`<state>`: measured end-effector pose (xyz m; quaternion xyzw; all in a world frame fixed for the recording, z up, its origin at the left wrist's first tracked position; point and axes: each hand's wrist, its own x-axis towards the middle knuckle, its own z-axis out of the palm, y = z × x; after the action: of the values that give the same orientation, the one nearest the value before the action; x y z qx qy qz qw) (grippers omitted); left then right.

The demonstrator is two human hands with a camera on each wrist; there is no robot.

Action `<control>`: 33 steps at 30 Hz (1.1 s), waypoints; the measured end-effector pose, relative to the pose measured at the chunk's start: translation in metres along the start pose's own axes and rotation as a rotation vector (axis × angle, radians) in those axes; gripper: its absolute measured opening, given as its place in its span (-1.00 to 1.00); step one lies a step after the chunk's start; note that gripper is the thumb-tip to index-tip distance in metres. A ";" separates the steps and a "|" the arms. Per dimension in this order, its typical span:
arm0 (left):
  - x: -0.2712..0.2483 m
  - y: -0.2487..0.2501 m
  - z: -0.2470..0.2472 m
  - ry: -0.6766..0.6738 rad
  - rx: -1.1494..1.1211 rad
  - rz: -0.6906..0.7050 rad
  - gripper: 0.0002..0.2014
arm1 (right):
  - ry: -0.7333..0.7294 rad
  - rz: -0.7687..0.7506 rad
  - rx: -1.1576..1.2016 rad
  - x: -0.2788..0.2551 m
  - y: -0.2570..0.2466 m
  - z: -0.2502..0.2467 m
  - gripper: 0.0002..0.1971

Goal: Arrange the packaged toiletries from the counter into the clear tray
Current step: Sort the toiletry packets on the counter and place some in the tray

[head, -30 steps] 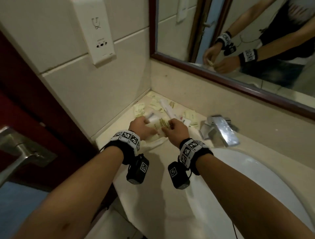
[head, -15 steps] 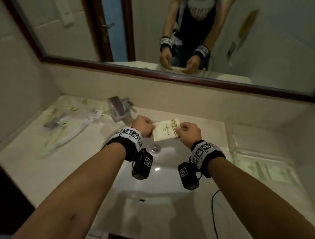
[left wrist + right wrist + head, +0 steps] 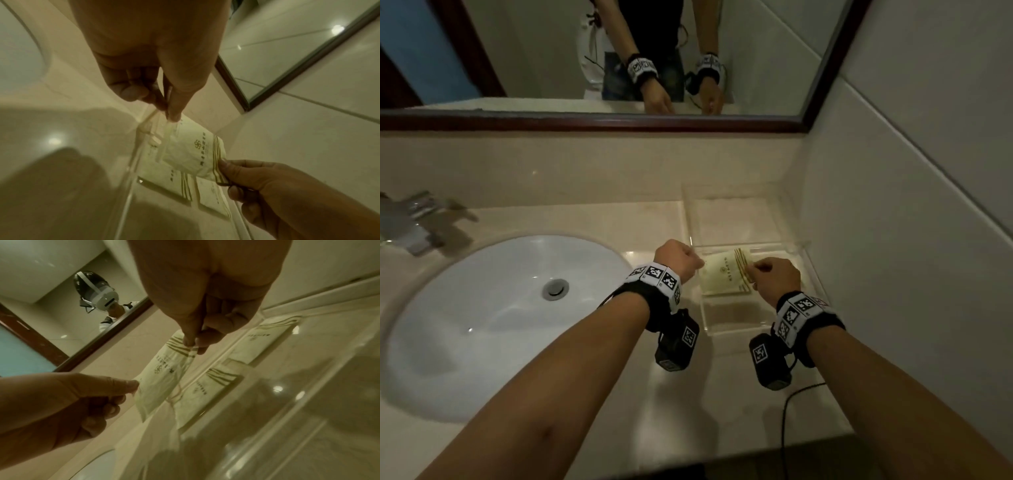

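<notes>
A cream packet with gold stripes hangs stretched between both hands, just above the clear tray on the counter right of the sink. My left hand pinches its plain end between thumb and finger, which shows close up in the left wrist view. My right hand pinches the striped end. Two similar flat packets lie in the tray under the held one. The tray's rear compartment looks bare.
The white basin lies left of the tray, with a chrome tap at the far left. A tiled wall stands close along the tray's right side. A framed mirror runs above the backsplash. A black cable trails over the counter's front edge.
Both hands carried the packet from the pile at the counter's left end, across the basin, to the tray on the right. It now hangs low over the tray.
</notes>
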<state>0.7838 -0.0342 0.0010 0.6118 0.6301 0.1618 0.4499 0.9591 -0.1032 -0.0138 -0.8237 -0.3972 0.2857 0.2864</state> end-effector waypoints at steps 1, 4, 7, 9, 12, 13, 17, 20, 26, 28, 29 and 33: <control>0.001 0.005 0.008 -0.006 0.035 0.001 -0.79 | 0.000 0.014 0.022 0.004 0.007 -0.003 -0.80; 0.008 0.012 0.021 0.020 0.133 -0.004 -0.79 | -0.008 0.054 0.071 0.013 0.019 -0.006 -0.82; 0.013 0.014 0.023 0.061 0.199 -0.015 -0.82 | -0.027 0.094 0.081 0.021 0.022 -0.003 -0.80; 0.017 0.013 0.024 0.071 0.235 -0.013 -0.83 | -0.036 0.116 0.070 0.025 0.022 0.002 -0.81; 0.023 0.009 0.027 0.076 0.282 -0.003 -0.86 | -0.037 0.155 0.068 0.029 0.024 0.013 -0.82; 0.024 0.007 0.028 0.081 0.302 0.001 -0.86 | -0.040 0.164 0.066 0.030 0.025 0.015 -0.83; 0.028 0.000 0.032 0.097 0.379 0.012 -0.84 | -0.064 0.178 0.030 0.034 0.028 0.021 -0.79; 0.031 -0.001 0.035 0.106 0.420 0.038 -0.84 | -0.061 0.180 0.014 0.036 0.030 0.021 -0.78; 0.036 -0.004 0.040 0.103 0.498 0.058 -0.84 | -0.052 0.180 -0.001 0.037 0.030 0.024 -0.82; 0.037 -0.005 0.043 0.092 0.529 0.065 -0.83 | -0.038 0.178 -0.002 0.037 0.030 0.026 -0.83; 0.037 -0.006 0.044 0.088 0.542 0.069 -0.83 | -0.033 0.176 -0.006 0.037 0.029 0.027 -0.84; 0.036 -0.006 0.046 0.083 0.543 0.087 -0.79 | 0.018 0.171 0.005 0.035 0.029 0.026 -0.82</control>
<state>0.8207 -0.0183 -0.0420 0.7293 0.6414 0.0312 0.2359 0.9735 -0.0829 -0.0605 -0.8566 -0.3221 0.3025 0.2665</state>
